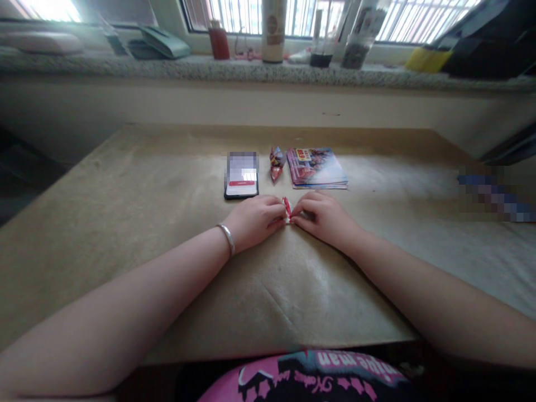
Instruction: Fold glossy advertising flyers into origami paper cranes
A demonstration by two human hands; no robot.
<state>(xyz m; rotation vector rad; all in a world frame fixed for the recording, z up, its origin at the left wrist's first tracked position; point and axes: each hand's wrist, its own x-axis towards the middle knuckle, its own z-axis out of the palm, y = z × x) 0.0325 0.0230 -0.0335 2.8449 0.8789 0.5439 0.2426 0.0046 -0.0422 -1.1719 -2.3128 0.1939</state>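
Observation:
Between my two hands a small red-and-white piece of folded paper (287,209) stands on the table. My left hand (260,218), with a silver bangle at the wrist, pinches it from the left. From the other side, the fingertips of my right hand (320,215) press together on its right edge. Just beyond lies a folded paper figure (276,164) in red and mixed colours. To its right is a stack of colourful printed paper sheets (319,168). A phone (242,174) with a lit, blurred screen lies beyond my left hand.
The table (125,206) has a pale, creased cover. A blurred blue-and-red object (498,196) lies at its right edge. Behind, a granite windowsill (234,68) carries a red bottle (219,40), a tall canister (273,30), a yellow item (427,58) and a black bag (489,42).

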